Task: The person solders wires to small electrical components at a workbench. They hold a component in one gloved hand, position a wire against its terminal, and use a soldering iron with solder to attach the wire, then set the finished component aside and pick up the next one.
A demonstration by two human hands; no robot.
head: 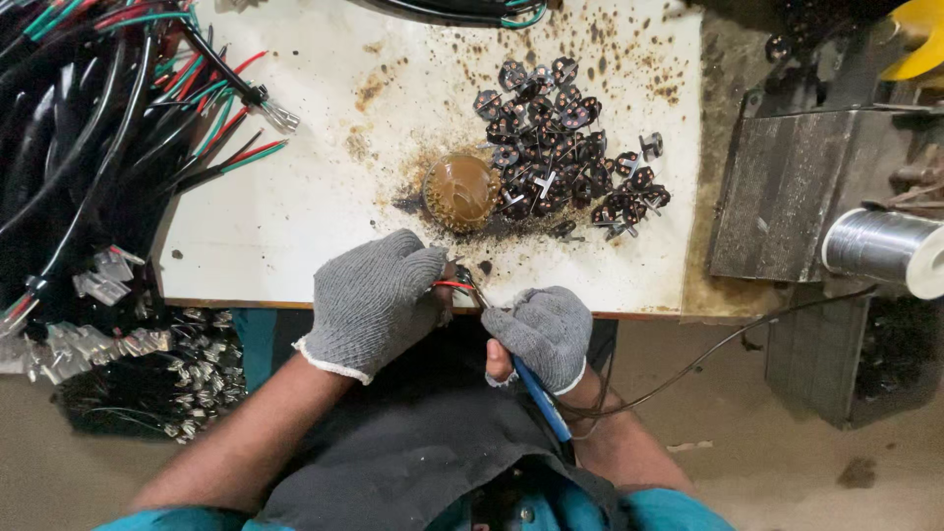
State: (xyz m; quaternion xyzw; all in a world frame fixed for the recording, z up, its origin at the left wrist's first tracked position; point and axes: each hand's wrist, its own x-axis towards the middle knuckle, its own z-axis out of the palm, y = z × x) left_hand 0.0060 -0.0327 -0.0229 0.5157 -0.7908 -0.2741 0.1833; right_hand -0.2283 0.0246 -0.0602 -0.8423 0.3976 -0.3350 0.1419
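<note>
head view: just below the middle of the frame, the left hand (374,300), in a grey knit glove, is clenched around a small part with thin red wire (452,285) coming out toward the right; the part itself is mostly hidden by the glove, so its shape cannot be told. the right hand (543,332), also gloved, grips a soldering iron (536,393) with a blue handle like a pen, tip pointing up-left to meet the wire at the table's (295,197) front edge. the iron's black cord (708,354) trails off to the right.

the wire looks light and limp, so it would need pinching close to the joint to stay steady; the bare end is likely fragile and hot near the tip. the iron is stiff and best held on the blue handle, well back from the metal.

in the upper middle of the frame lies a pile of small dark plug parts (565,147), light and loose, easy to scatter. just left of it sits a round brown tin (460,192) of sticky-looking paste. upper left holds bundles of black cables (88,128) with red and green cores. at the right edge rests a spool of silver solder wire (880,246).
</note>
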